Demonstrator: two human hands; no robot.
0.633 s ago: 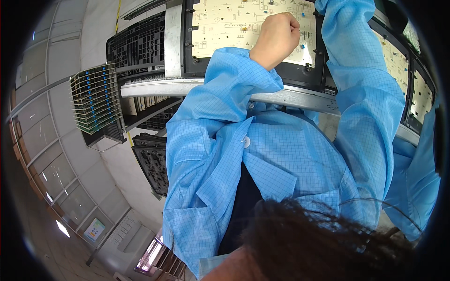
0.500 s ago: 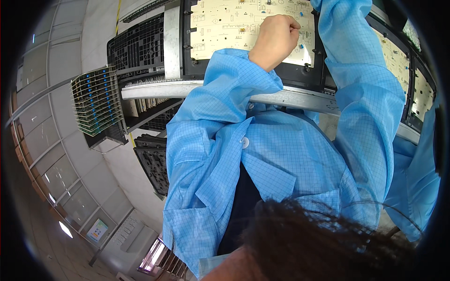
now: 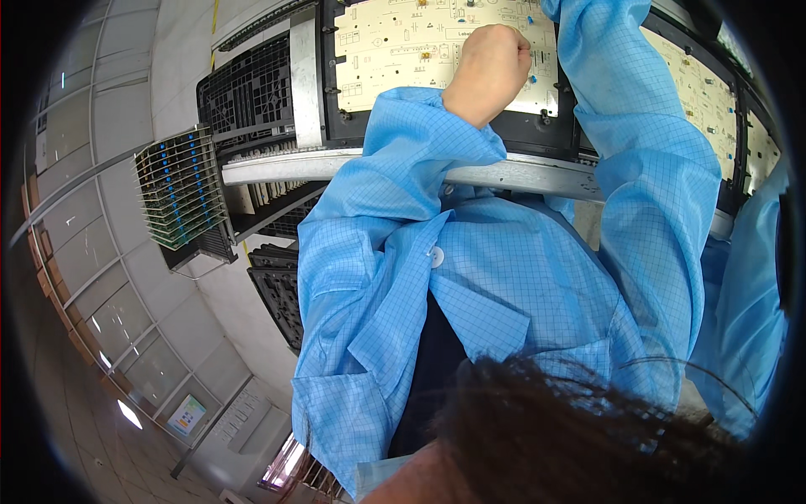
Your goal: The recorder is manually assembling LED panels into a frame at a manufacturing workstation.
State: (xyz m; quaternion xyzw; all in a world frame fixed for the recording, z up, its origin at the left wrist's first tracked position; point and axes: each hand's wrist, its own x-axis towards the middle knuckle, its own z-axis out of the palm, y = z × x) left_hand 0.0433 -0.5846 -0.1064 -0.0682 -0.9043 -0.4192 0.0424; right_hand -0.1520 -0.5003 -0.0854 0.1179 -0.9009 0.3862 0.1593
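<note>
My left hand [image 3: 489, 74] is over a cream circuit board [image 3: 378, 76], back of the hand up and fingers curled closed toward the right. Whatever the fingertips hold, if anything, is hidden. The board lies in a black frame [image 3: 353, 128]. A small yellow-orange component [image 3: 426, 55] stands on the board left of the hand, and a small blue component [image 3: 533, 80] sits just right of it. My right sleeve [image 3: 613, 76] reaches past the board's right side to the upper edge, where the right hand is out of view.
A metal rail [image 3: 285, 165] runs between my body and the board. On the left stand a rack of stacked circuit boards [image 3: 180, 189] and black trays [image 3: 243, 88]. More framed cream boards [image 3: 693, 92] lie at right. Blue cloth [image 3: 747, 311] of another garment shows at the right edge.
The view has shifted slightly, so the board and rail sit a little differently. My left hand stays curled over the board, nearly in place. The right arm has shifted slightly left.
</note>
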